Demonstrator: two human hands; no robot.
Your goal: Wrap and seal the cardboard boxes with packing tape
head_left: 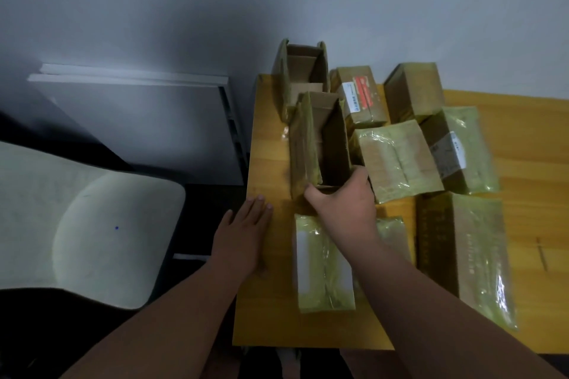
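Note:
An open cardboard box (326, 138) with tape-covered sides stands on the wooden table (268, 301). My right hand (341, 203) grips its near rim, thumb on the left and fingers over the right edge. My left hand (246, 230) lies flat with straight fingers at the table's left edge, holding nothing. A second open box (303, 73) stands behind the first. A taped box with a white label (323, 264) lies under my right forearm. No tape roll is visible.
Several tape-wrapped boxes crowd the table's right part: one with a red label (361, 95), a plain one (412, 92), a shiny one (397, 160), a labelled one (458, 150) and a long one (474, 258). A pale chair (80, 218) stands at left.

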